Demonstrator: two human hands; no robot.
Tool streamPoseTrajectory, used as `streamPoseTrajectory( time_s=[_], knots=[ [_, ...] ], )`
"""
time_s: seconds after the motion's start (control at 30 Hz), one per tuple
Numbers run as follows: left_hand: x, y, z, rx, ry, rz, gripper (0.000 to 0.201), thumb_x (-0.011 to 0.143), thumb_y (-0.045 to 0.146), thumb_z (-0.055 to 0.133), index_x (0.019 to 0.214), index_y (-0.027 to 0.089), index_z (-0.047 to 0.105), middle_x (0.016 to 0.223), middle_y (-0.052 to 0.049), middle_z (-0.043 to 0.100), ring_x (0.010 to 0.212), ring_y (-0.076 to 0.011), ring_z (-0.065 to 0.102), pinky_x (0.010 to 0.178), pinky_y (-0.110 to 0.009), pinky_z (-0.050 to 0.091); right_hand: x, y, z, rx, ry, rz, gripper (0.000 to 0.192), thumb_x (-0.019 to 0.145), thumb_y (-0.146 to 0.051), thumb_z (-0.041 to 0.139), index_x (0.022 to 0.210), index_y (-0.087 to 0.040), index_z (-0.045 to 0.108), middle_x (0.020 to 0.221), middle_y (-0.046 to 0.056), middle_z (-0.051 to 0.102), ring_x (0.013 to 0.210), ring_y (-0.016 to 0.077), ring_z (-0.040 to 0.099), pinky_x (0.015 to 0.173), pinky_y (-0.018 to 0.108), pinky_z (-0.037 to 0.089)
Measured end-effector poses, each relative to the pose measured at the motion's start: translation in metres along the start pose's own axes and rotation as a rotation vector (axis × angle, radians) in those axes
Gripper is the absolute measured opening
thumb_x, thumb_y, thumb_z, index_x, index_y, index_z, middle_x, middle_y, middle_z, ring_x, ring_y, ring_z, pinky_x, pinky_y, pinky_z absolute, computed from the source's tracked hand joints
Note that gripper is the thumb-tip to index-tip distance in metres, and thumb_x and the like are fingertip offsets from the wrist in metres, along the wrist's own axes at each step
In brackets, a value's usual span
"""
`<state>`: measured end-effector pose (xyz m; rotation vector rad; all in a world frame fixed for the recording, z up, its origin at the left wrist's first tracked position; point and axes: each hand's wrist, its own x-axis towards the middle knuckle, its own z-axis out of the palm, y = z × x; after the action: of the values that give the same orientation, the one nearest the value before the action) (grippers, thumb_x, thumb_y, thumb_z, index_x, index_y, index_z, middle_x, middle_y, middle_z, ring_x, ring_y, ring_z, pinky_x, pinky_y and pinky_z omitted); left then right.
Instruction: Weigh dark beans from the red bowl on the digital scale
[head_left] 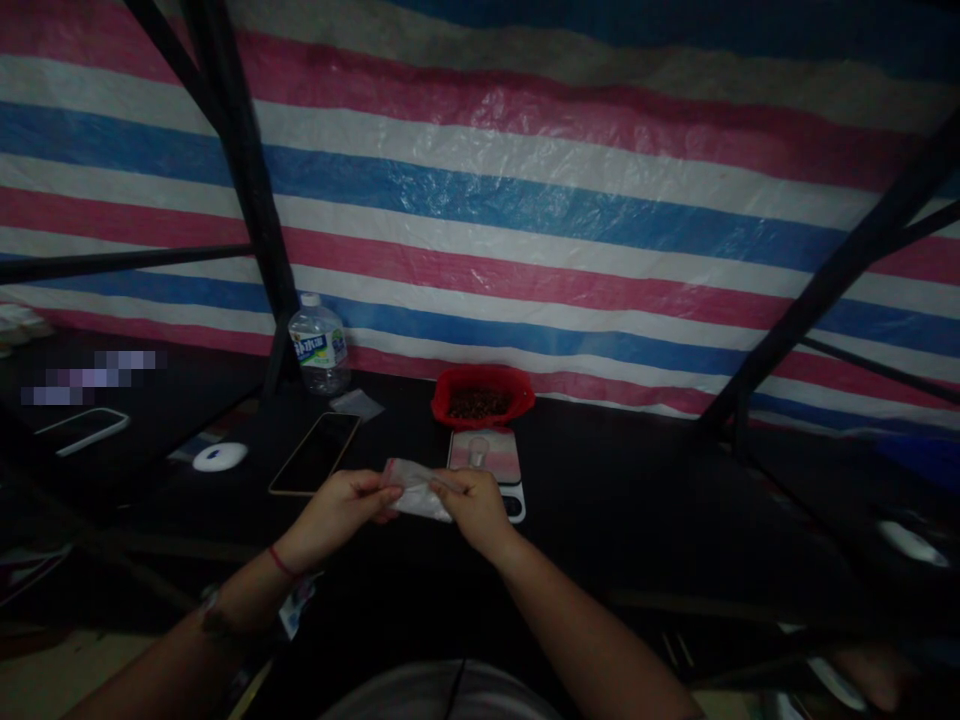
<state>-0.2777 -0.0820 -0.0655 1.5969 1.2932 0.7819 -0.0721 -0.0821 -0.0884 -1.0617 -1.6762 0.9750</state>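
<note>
Between my two hands I hold a small clear plastic zip bag [421, 502] just over the dark table's front part. My left hand [351, 497] pinches its left end, where a reddish edge shows. At its right end my right hand [480, 507] is closed on the plastic. Whether anything is inside the bag I cannot tell. Right behind my right hand lies a small white scale [514, 500] with a pinkish top, and a little clear cup [477, 452] rests on it. Beyond the scale sits a red bowl [444, 408] of small dark brown bits [480, 403].
A phone [319, 455] lies left of my hands, with another small clear bag [358, 404] and a labelled plastic bottle [319, 345] behind it. Farther left are a white oval case [220, 457] and another phone [86, 430]. Black frame bars [251, 200] stand before a striped tarp [525, 200].
</note>
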Motion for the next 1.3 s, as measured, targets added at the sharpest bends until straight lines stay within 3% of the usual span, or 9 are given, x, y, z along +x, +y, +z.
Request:
streamPoseTrajectory(
  time_s=[0.23, 0.37, 0.6, 0.83, 0.9, 1.0, 1.13, 1.23, 1.3],
  knots=[
    [0.007, -0.002, -0.003, -0.064, -0.117, 0.139, 0.041, 0.07, 0.045, 0.068, 0.096, 0.014, 0.07, 0.089, -0.007, 0.073, 0.077, -0.0189, 0.064, 0.071, -0.028, 0.052, -0.003, 0.007, 0.005, -0.007, -0.057, 0.068, 0.022, 0.079, -0.029, 0.058, 0.071, -0.016, 0.074, 0.056, -0.002, 0.056, 0.052, 0.0095, 0.043, 0.05, 0.021, 0.03],
    [0.008, -0.005, -0.002, 0.042, -0.096, 0.126, 0.039, 0.078, 0.05, 0.058, 0.079, 0.012, 0.072, 0.067, -0.005, 0.069, 0.059, -0.015, 0.058, 0.056, -0.024, 0.047, -0.005, 0.003, 0.005, -0.016, -0.077, 0.127, 0.021, 0.078, -0.027, 0.059, 0.066, -0.015, 0.071, 0.053, -0.004, 0.05, 0.05, 0.0084, 0.038, 0.048, 0.02, 0.026],
    [0.007, 0.0, -0.001, -0.027, -0.066, 0.139, 0.043, 0.077, 0.053, 0.059, 0.082, 0.013, 0.072, 0.072, -0.006, 0.07, 0.062, -0.016, 0.059, 0.057, -0.024, 0.047, -0.004, -0.005, 0.004, -0.023, -0.082, 0.199, 0.024, 0.076, -0.028, 0.063, 0.057, -0.014, 0.065, 0.049, -0.005, 0.041, 0.048, 0.0072, 0.033, 0.046, 0.02, 0.022],
    [0.005, 0.004, -0.002, 0.01, 0.096, 0.156, 0.045, 0.076, 0.055, 0.058, 0.088, 0.014, 0.074, 0.076, -0.006, 0.072, 0.067, -0.0178, 0.062, 0.058, -0.024, 0.05, 0.002, -0.008, 0.001, -0.029, -0.08, 0.165, 0.021, 0.077, -0.028, 0.062, 0.062, -0.014, 0.068, 0.052, -0.004, 0.046, 0.05, 0.0079, 0.036, 0.047, 0.02, 0.024],
    [0.006, 0.006, -0.002, -0.016, 0.091, 0.151, 0.045, 0.073, 0.056, 0.061, 0.089, 0.015, 0.073, 0.081, -0.007, 0.072, 0.069, -0.0188, 0.063, 0.06, -0.026, 0.051, 0.005, -0.007, 0.0, -0.016, -0.055, 0.124, 0.022, 0.078, -0.027, 0.061, 0.063, -0.014, 0.069, 0.054, -0.003, 0.049, 0.051, 0.0084, 0.038, 0.049, 0.021, 0.027],
    [0.006, 0.009, 0.0, 0.008, 0.045, 0.096, 0.041, 0.07, 0.055, 0.064, 0.076, 0.015, 0.071, 0.072, -0.005, 0.07, 0.062, -0.0179, 0.063, 0.057, -0.026, 0.051, 0.009, -0.005, -0.002, 0.003, -0.02, 0.11, 0.022, 0.08, -0.028, 0.058, 0.069, -0.015, 0.072, 0.056, -0.002, 0.054, 0.052, 0.0094, 0.041, 0.05, 0.021, 0.03],
    [0.007, 0.009, 0.0, 0.128, 0.076, 0.062, 0.039, 0.074, 0.054, 0.058, 0.062, 0.018, 0.067, 0.058, -0.002, 0.064, 0.053, -0.0152, 0.059, 0.052, -0.024, 0.048, 0.011, -0.006, -0.005, -0.019, -0.058, 0.066, 0.025, 0.083, -0.031, 0.057, 0.073, -0.016, 0.074, 0.057, -0.002, 0.057, 0.051, 0.0104, 0.044, 0.05, 0.022, 0.033],
    [0.013, 0.007, -0.009, 0.207, 0.09, 0.078, 0.041, 0.075, 0.056, 0.055, 0.065, 0.018, 0.068, 0.059, -0.002, 0.065, 0.054, -0.0157, 0.059, 0.052, -0.023, 0.046, 0.016, -0.009, -0.019, -0.084, -0.069, -0.057, 0.024, 0.084, -0.034, 0.058, 0.093, -0.019, 0.074, 0.072, 0.001, 0.066, 0.061, 0.0127, 0.054, 0.056, 0.023, 0.042],
    [0.022, 0.007, -0.021, 0.315, 0.151, 0.112, 0.044, 0.077, 0.057, 0.052, 0.069, 0.018, 0.07, 0.062, -0.003, 0.067, 0.056, -0.0167, 0.061, 0.054, -0.024, 0.045, 0.025, -0.009, -0.038, -0.155, 0.003, -0.185, 0.033, 0.083, -0.034, 0.06, 0.113, -0.023, 0.068, 0.093, 0.004, 0.069, 0.078, 0.0154, 0.061, 0.069, 0.025, 0.048]
  ],
)
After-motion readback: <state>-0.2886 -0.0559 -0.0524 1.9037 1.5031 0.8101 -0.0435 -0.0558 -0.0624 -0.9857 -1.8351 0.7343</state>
